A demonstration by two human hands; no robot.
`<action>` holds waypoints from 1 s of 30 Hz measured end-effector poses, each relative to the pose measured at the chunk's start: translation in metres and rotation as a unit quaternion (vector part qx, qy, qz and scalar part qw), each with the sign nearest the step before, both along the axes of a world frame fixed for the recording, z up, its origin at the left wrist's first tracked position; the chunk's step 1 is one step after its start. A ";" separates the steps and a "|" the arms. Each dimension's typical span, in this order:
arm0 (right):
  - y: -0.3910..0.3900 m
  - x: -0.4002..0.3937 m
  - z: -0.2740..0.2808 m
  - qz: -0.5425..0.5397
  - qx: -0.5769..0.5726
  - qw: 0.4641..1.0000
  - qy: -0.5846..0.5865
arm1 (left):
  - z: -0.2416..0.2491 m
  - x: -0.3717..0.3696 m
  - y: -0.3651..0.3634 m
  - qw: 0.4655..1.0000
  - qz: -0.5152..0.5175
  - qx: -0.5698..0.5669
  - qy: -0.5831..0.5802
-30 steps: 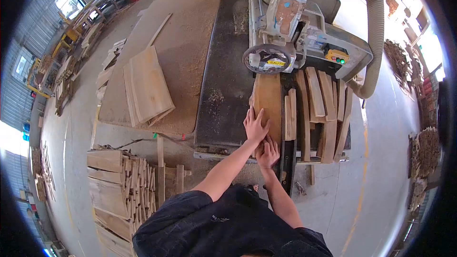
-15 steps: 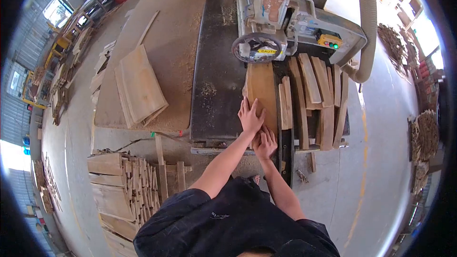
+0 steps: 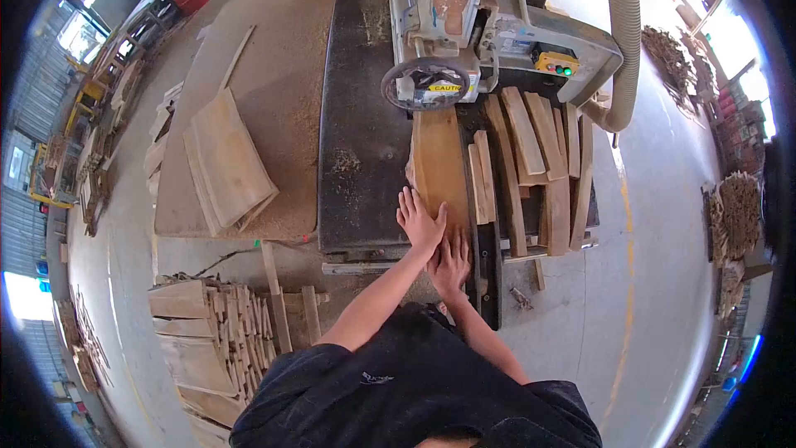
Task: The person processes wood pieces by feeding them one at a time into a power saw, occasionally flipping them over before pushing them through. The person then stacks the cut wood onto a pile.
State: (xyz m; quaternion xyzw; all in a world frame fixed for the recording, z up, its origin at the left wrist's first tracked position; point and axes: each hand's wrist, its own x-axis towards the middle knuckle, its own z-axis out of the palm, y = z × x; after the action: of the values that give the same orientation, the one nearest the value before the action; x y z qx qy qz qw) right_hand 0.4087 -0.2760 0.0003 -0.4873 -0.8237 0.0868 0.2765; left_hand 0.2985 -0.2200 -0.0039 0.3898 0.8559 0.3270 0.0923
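Observation:
A wide wooden board (image 3: pixel 438 162) lies lengthwise on the dark machine table (image 3: pixel 358 133), its far end under the saw head (image 3: pixel 464 25). My left hand (image 3: pixel 419 222) rests flat on the board's near left part, fingers spread. Just behind it, my right hand (image 3: pixel 452 264) presses flat against the board's near end. Neither hand grips anything.
Several narrow wood strips (image 3: pixel 539 158) lie right of the board. A sawdust-covered table (image 3: pixel 274 83) at left carries stacked boards (image 3: pixel 224 166). A pile of offcuts (image 3: pixel 215 332) sits on the floor at lower left. A dust hose (image 3: pixel 622 41) curves at right.
The view has shifted, so machine and board sit further left and higher. Both hands stay flat on the board's near end, in much the same pose.

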 end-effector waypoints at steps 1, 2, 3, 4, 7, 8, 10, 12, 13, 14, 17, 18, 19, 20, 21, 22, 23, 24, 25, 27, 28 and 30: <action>-0.001 0.000 -0.002 0.006 0.005 1.000 0.028 | 0.002 0.001 0.000 1.000 0.004 0.002 0.008; 0.001 -0.002 -0.003 0.013 0.028 0.997 0.066 | 0.005 0.001 -0.001 1.000 0.004 0.011 0.017; 0.001 -0.002 -0.004 0.014 0.028 0.997 0.068 | 0.004 0.001 -0.001 1.000 0.006 0.011 0.019; 0.000 -0.003 -0.004 0.008 0.046 0.997 0.063 | 0.003 0.001 -0.002 1.000 0.005 0.011 0.024; 0.002 -0.005 -0.003 0.000 0.063 0.996 0.065 | 0.002 -0.001 0.000 0.999 0.001 0.017 0.030; 0.001 -0.003 -0.002 0.002 0.061 0.996 0.069 | 0.001 0.000 -0.001 0.999 0.003 0.022 0.029; 0.001 -0.001 -0.002 0.004 0.065 0.996 0.065 | 0.000 0.001 -0.001 0.999 0.001 0.022 0.027; 0.000 -0.002 0.000 0.010 0.069 0.995 0.065 | 0.000 -0.001 -0.002 0.999 0.005 0.024 0.029; 0.000 -0.002 0.003 0.009 0.071 0.996 0.060 | 0.001 0.000 -0.003 0.999 0.006 0.023 0.031; 0.001 -0.003 0.006 0.007 0.074 0.996 0.056 | 0.002 0.001 -0.001 0.999 0.006 0.024 0.033; 0.002 -0.004 0.004 0.007 0.085 0.995 0.057 | 0.004 0.000 -0.001 0.999 0.006 0.026 0.031; 0.003 -0.004 0.003 0.008 0.090 0.994 0.060 | 0.004 0.000 -0.002 0.999 0.004 0.027 0.031; 0.003 -0.004 0.002 0.009 0.088 0.993 0.072 | 0.003 0.000 -0.002 0.999 0.005 0.031 0.034; 0.002 -0.004 0.001 0.009 0.085 0.993 0.083 | 0.002 0.000 -0.002 0.999 0.006 0.028 0.030; 0.002 -0.004 0.001 0.010 0.088 0.992 0.086 | 0.002 -0.001 -0.002 0.999 0.007 0.025 0.027; 0.002 -0.004 0.002 0.011 0.086 0.992 0.089 | 0.002 0.000 -0.002 0.999 0.007 0.028 0.025; 0.002 -0.004 0.002 0.012 0.083 0.992 0.091 | 0.002 -0.001 -0.002 0.999 0.008 0.031 0.027; 0.002 -0.004 0.003 0.013 0.086 0.992 0.092 | 0.001 -0.001 -0.002 0.999 0.008 0.031 0.027; 0.002 -0.004 0.004 0.011 0.087 0.993 0.076 | 0.001 -0.001 -0.002 0.999 0.007 0.030 0.026; -0.002 -0.002 0.005 0.008 0.088 0.994 0.058 | 0.000 0.000 -0.005 0.999 0.006 0.032 0.027; -0.002 -0.004 0.005 0.007 0.088 0.994 0.067 | 0.001 0.000 -0.003 0.999 0.005 0.035 0.028; 0.001 -0.004 0.004 0.005 0.093 0.993 0.077 | 0.001 -0.001 -0.002 0.999 0.006 0.039 0.033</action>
State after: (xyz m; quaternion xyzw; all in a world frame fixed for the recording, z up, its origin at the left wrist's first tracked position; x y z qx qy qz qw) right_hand 0.4048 -0.2753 0.0047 -0.4472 -0.8072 0.0487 0.3822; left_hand 0.2973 -0.2219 -0.0031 0.3988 0.8474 0.3474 0.0475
